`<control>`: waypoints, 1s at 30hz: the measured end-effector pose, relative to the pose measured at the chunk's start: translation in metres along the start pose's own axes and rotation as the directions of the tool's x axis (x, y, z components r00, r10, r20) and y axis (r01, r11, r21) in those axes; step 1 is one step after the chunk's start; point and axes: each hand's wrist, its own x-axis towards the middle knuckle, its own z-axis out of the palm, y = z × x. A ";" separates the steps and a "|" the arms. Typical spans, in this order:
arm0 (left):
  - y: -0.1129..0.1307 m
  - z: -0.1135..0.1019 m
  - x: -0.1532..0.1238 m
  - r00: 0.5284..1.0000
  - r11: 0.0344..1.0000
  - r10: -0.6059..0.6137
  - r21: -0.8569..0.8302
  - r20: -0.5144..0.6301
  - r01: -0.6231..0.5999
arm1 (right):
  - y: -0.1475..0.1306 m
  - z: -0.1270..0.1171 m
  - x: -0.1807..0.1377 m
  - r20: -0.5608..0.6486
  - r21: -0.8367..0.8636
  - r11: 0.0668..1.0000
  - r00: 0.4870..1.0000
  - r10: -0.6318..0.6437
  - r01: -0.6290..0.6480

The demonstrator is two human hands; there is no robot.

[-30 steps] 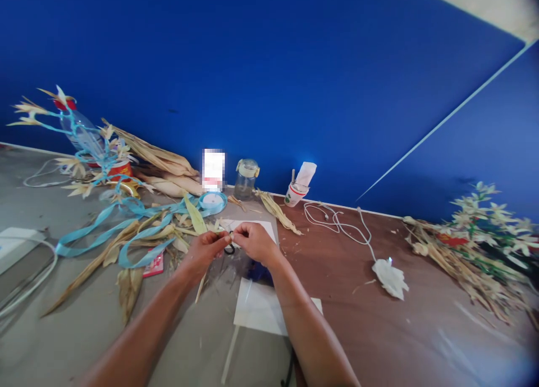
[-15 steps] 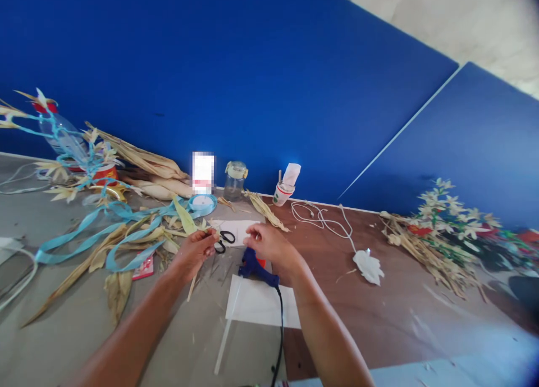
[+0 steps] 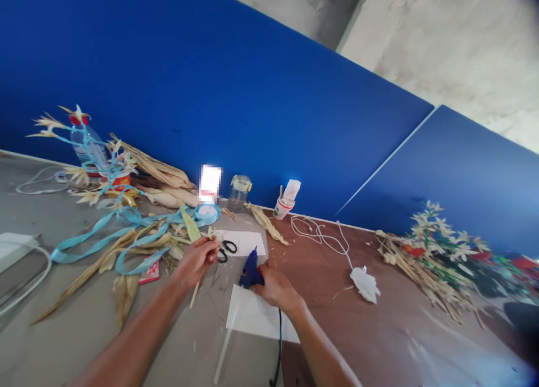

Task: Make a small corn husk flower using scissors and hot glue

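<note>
My right hand [image 3: 273,287] is closed round the handle of a blue glue gun [image 3: 250,269], whose nozzle points up and away; its black cord [image 3: 278,342] runs back toward me. My left hand [image 3: 197,259] pinches a thin strip of dried corn husk [image 3: 194,293] that hangs down toward the table. Black-handled scissors [image 3: 226,251] lie just beyond my left fingers on a white sheet [image 3: 248,242]. A second white sheet [image 3: 256,322] lies under my right wrist.
Dried husks [image 3: 126,246] and light blue ribbon [image 3: 84,244] spread over the grey table at left, with a ribbon spool [image 3: 208,212], glass jar [image 3: 238,192] and paper cup [image 3: 283,206] along the blue wall. A white cable [image 3: 324,235], white husk flower [image 3: 365,282] and flower bundle [image 3: 438,252] lie right.
My right hand left my left hand, dropped toward me and closed on the glue gun, tilting it upright. The scissors now lie in plain sight. The view tilted upward.
</note>
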 end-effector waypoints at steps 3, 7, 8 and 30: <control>-0.001 -0.002 0.001 1.000 1.000 0.007 0.008 -0.006 -0.007 | 0.006 0.004 0.006 -0.043 0.058 0.997 0.998 -0.049 0.051; -0.002 -0.003 0.003 0.998 1.000 0.004 0.029 -0.062 -0.002 | 0.012 0.000 0.012 -0.182 0.277 0.951 0.979 -0.090 0.140; -0.002 -0.003 0.004 0.997 0.999 -0.002 0.043 -0.082 0.006 | 0.011 -0.003 0.013 -0.209 0.366 0.913 0.972 -0.110 0.182; -0.005 -0.005 0.008 0.967 0.989 0.079 0.138 -0.241 -0.046 | -0.037 0.027 0.014 -0.325 0.640 0.608 0.883 -0.339 0.469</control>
